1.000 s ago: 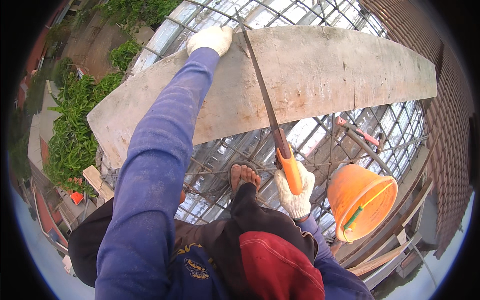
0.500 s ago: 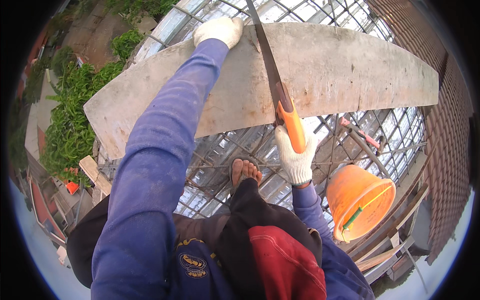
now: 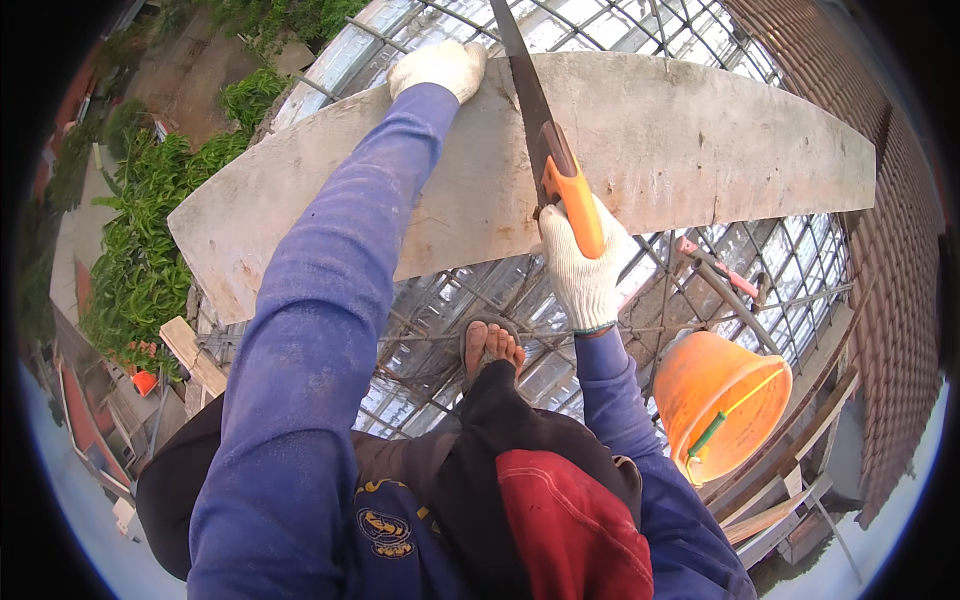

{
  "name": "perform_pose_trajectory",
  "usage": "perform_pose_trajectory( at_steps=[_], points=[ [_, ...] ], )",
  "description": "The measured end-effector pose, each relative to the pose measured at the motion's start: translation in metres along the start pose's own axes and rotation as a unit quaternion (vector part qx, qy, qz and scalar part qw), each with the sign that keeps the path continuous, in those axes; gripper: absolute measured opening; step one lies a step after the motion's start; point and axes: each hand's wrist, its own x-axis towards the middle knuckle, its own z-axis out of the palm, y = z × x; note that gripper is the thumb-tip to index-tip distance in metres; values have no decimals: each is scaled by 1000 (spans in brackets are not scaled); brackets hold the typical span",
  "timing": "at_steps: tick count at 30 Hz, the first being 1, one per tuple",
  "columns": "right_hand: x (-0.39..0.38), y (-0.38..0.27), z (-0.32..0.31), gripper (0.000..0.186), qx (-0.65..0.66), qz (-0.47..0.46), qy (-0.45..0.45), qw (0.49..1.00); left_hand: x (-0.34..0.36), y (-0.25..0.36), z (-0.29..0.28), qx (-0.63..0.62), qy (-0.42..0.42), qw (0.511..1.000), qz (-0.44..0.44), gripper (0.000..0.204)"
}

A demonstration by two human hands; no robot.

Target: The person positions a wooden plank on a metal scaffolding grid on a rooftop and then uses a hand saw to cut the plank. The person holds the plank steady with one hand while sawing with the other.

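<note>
My right hand [image 3: 583,268], in a white knit glove, is wrapped round the orange handle of a hand saw [image 3: 530,95]. The dark blade runs across a long grey board [image 3: 640,150] from its near edge past its far edge. To the left of the blade, my gloved left hand [image 3: 438,70] is closed over the far edge of the board; its fingertips are hidden behind that edge. The board lies crosswise in front of me, with dirt marks and small chips on its face.
A grid of steel rebar [image 3: 640,300] over shiny sheeting spreads under the board and my foot [image 3: 490,345]. An orange bucket [image 3: 690,390] with a green grip stands at right, near a pink-handled tool [image 3: 730,280]. A tiled roof [image 3: 900,230] borders the right side; a wood offcut [image 3: 192,350] lies left.
My right hand has pushed the saw forward, away from me, so its handle now overlaps the board's near part. My left hand has stayed on the far edge.
</note>
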Motion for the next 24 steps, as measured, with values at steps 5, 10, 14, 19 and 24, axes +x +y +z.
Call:
perform_pose_trajectory(
  at_steps=[5, 10, 14, 19, 24],
  points=[
    [-85, 19, -31, 22, -139, -10, 8, 990, 17, -14, -1, 6, -8, 1000, 15, 70],
    [-123, 22, -51, 25, -159, 32, 10, 987, 5, -3, -6, -20, 3, 1000, 0, 68],
    [28, -15, 7, 16, 30, 4, -13, 999, 6, 1, -2, -12, 2, 1000, 16, 69],
    [-96, 8, -39, 23, -178, 2, 0, 984, 6, -10, -6, -19, 10, 1000, 13, 69],
    [-112, 10, -50, 20, -186, -1, 0, 983, 5, -9, -4, -1, 26, 999, 29, 68]
  ],
)
